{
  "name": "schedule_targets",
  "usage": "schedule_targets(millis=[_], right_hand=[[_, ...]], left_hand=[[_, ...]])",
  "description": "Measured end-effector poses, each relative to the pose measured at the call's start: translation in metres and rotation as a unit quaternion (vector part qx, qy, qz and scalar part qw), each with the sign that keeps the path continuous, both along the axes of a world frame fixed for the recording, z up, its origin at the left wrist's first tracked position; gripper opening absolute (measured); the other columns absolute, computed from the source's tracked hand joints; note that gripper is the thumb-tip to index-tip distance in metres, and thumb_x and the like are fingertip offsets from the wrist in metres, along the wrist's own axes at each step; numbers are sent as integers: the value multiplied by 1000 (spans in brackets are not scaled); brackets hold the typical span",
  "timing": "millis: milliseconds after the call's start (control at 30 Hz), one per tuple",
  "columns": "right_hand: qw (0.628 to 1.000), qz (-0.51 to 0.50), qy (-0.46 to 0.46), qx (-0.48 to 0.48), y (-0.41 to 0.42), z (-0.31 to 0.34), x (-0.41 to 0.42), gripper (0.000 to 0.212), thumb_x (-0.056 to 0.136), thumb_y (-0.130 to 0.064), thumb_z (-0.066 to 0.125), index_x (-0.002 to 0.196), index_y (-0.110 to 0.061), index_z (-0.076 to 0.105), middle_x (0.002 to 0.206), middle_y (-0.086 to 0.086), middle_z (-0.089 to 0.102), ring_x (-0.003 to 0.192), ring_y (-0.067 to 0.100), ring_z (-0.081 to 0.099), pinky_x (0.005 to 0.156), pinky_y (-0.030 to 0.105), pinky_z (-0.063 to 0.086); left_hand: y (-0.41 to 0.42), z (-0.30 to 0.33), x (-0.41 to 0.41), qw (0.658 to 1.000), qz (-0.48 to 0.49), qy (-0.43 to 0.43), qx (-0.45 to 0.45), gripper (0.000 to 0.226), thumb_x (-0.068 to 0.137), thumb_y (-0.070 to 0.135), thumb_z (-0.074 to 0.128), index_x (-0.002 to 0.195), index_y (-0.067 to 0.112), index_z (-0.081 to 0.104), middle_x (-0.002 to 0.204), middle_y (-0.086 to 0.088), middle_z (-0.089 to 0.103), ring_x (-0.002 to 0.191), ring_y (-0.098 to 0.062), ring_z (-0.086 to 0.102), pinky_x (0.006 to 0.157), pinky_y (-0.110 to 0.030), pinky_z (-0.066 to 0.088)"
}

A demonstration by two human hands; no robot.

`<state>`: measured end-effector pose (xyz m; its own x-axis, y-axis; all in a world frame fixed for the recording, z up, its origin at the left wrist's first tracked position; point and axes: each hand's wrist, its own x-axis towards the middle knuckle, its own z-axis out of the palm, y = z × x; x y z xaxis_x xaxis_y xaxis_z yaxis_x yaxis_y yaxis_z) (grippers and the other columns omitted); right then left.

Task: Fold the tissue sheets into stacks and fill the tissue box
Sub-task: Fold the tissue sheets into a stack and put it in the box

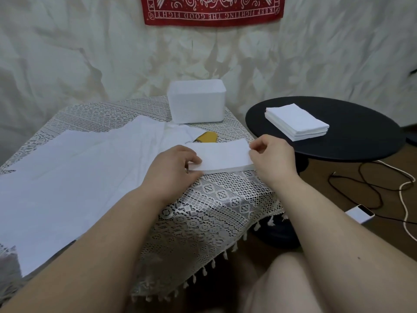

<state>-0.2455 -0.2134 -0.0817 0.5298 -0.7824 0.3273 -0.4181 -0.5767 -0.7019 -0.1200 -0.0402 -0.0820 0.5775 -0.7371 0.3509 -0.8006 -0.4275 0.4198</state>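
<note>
At frame centre, the left hand (174,164) and right hand (269,157) pinch opposite ends of the folded tissue (222,158) on the table (216,199), apparently squaring edges; the tissue box (196,101) waits above.

Red printed cloth banner (213,11) hung on the crumpled white backdrop (79,53) at far centre; cream lace tablecloth with tassels (209,206); yellow flat object (206,137), partly hidden; round black side table (361,132) at right; black cable (370,184), white cord (404,199) and small white box (360,214) on brown floor.
</note>
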Motion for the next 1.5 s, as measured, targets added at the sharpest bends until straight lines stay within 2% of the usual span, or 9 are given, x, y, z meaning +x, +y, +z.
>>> schedule_targets(millis=[133,267,400,567,767,900,1033,1133,1500], right_hand=[[1000,0,11,-11,-1,0,1,10,85,-17,60,93,-17,68,85,-3,64,87,18,59,75,25,43],[998,5,54,-28,-3,1,-1,19,85,-31,64,96,-17,69,95,0,68,92,21,60,82,34,49],[996,1,80,-38,-2,1,-4,15,90,-29,56,92,-20,67,93,0,69,90,23,60,79,35,49],[991,53,105,-58,3,2,0,33,89,-35,58,118,-19,63,120,0,64,109,22,55,89,31,41],[986,111,100,-71,8,1,2,46,84,-42,65,123,-19,60,132,-2,55,121,18,49,97,28,36],[970,173,121,-124,10,2,5,50,74,-44,74,117,-21,63,129,-2,57,120,14,46,98,30,38],[959,191,161,-132,14,1,13,42,76,-44,73,112,-23,67,118,-1,63,112,19,53,94,32,42],[952,190,180,-156,13,1,16,33,82,-44,68,108,-25,69,110,-1,67,107,19,56,89,34,46],[963,185,128,-146,9,-7,20,22,90,-37,57,96,-22,71,98,-2,69,98,19,56,83,36,46]], left_hand=[[3,3,0,999,39,5,25,41,76,39,75,114,25,65,120,9,57,86,-5,56,78,-19,39],[6,5,1,995,86,31,49,60,71,50,76,123,24,61,114,3,65,102,-13,59,86,-24,43],[4,5,3,993,103,38,43,56,73,48,75,121,22,63,109,3,67,98,-12,60,83,-21,41],[1,2,2,993,103,49,34,48,76,43,74,118,23,65,105,2,68,95,-11,60,79,-19,40],[0,3,4,993,103,53,22,54,74,44,75,123,24,62,108,3,66,84,-5,51,77,-18,36],[0,0,6,994,99,45,34,43,77,42,72,116,25,66,102,3,67,83,-6,51,75,-18,36],[-1,-2,6,994,97,41,40,37,80,41,70,114,25,67,87,9,59,83,-6,51,72,-18,35],[0,-2,6,994,95,38,31,43,79,41,71,118,24,65,93,9,63,88,-7,55,76,-18,37],[-1,-1,6,996,71,49,11,46,79,36,71,122,28,60,78,19,56,83,-7,56,77,-20,42]])
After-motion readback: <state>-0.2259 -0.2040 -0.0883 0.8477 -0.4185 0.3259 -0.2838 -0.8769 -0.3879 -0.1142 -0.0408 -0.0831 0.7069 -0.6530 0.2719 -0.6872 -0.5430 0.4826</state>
